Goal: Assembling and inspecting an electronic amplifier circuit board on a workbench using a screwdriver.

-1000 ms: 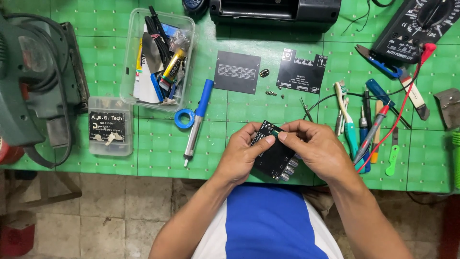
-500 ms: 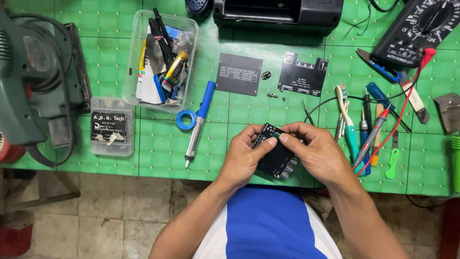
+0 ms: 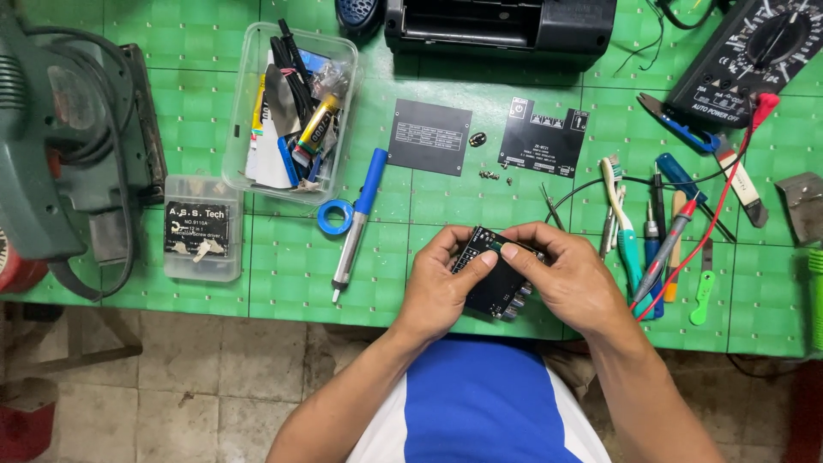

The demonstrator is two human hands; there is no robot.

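Observation:
Both of my hands hold a small black circuit board with metal knob shafts along its lower edge, just above the near edge of the green table. My left hand grips its left side, thumb on top. My right hand covers its right side, forefinger pressing the top corner. Two black flat panels lie farther back, with small screws between them.
A blue-handled soldering iron and blue tape roll lie left of my hands. A clear tub of tools, a small parts box and a green power tool stand at left. Screwdrivers, pliers, a multimeter with red lead sit right.
My hands and the board stay in nearly the same spot; my fingers have shifted slightly on the board's top edge.

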